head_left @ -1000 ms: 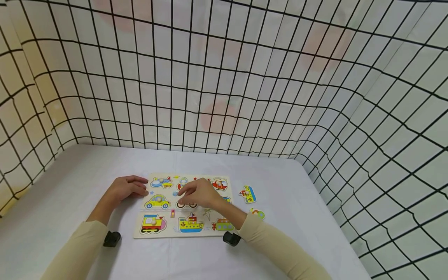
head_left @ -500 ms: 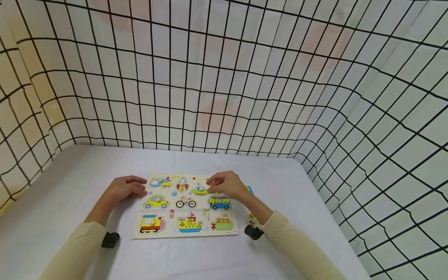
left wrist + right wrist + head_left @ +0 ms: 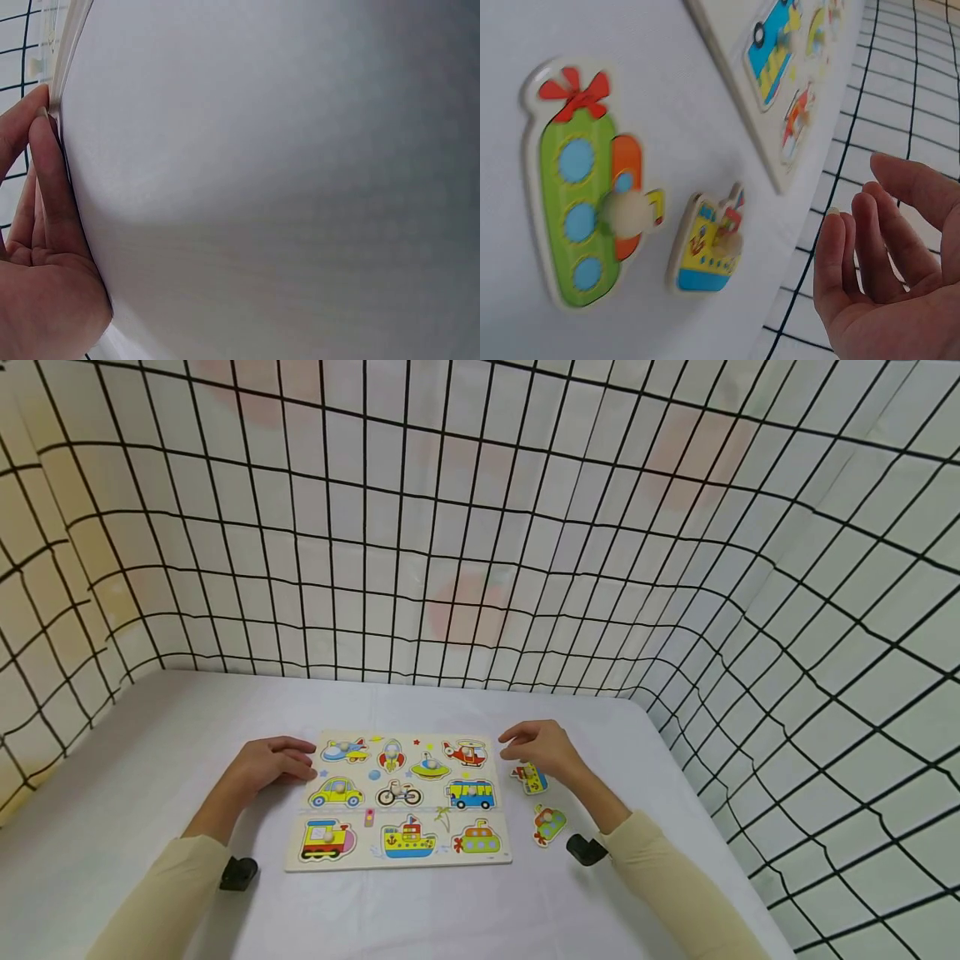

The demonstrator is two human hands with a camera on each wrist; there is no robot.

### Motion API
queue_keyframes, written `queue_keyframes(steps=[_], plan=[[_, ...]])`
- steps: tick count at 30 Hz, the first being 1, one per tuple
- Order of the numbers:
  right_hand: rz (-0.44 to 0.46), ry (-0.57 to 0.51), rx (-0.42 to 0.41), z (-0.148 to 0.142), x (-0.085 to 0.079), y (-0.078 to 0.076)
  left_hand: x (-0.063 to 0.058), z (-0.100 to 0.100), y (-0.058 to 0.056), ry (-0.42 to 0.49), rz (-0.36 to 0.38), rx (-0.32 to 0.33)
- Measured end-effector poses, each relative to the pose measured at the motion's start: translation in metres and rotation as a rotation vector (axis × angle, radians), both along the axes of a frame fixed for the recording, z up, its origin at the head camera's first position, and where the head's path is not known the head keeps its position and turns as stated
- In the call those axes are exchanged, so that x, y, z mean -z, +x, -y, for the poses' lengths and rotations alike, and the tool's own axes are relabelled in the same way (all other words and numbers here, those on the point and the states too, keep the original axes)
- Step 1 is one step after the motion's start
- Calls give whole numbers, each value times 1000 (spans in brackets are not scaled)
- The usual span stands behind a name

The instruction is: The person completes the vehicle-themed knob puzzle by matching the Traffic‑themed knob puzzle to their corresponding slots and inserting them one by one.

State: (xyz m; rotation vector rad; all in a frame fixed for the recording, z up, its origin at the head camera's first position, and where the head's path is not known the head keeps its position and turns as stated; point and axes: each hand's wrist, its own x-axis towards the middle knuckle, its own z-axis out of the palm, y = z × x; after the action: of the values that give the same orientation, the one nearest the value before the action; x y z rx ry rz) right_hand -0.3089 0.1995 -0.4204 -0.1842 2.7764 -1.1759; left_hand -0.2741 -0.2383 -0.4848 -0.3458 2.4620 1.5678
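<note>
A wooden knob puzzle board (image 3: 367, 852) with vehicle pictures lies on the white table. My left hand (image 3: 266, 766) rests at its left edge; in the left wrist view, thumb and fingertips (image 3: 43, 112) touch that edge. Two loose pieces lie right of the board: a ship piece (image 3: 536, 779), turned sideways, and a green submarine piece (image 3: 577, 202) nearer me. Over the table just beyond the ship piece hovers my right hand (image 3: 547, 750), fingers loosely bent and holding nothing. Knobbed pieces such as the bicycle (image 3: 399, 793) and bus (image 3: 471, 794) sit in the board.
Black grid netting (image 3: 420, 568) before a pale sheet surrounds the table at the back and sides. Black wrist cameras (image 3: 238, 873) hang under both wrists. White tabletop (image 3: 390, 914) lies in front of the board.
My right hand has moved from over the bicycle, across the board, to beyond its right edge near the ship piece. The bicycle and both loose pieces have come into fuller view. My left hand stays put.
</note>
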Motion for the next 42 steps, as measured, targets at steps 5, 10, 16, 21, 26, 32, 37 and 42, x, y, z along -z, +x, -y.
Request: queue_keyframes(steps=[5, 10, 16, 21, 26, 32, 37, 42], plan=[[11, 11, 36, -16, 9, -5, 1, 0, 0, 1, -1, 4], [22, 20, 63, -31, 18, -10, 1, 0, 0, 2, 3, 0], [31, 24, 71, -41, 25, -12, 1, 0, -1, 3, -2, -2], [60, 17, 61, -46, 33, -12, 1, 0, -1, 0, -4, -2], [83, 28, 52, -46, 39, -10, 1, 0, -1, -6, 5, -9], [84, 64, 66, -44, 43, -11, 2, 0, -3, 0, 7, -13], [91, 54, 83, -44, 46, -11, 2, 1, -4, 3, 15, -19], [97, 34, 86, -44, 47, -11, 3, 1, -4, 3, 17, -18]])
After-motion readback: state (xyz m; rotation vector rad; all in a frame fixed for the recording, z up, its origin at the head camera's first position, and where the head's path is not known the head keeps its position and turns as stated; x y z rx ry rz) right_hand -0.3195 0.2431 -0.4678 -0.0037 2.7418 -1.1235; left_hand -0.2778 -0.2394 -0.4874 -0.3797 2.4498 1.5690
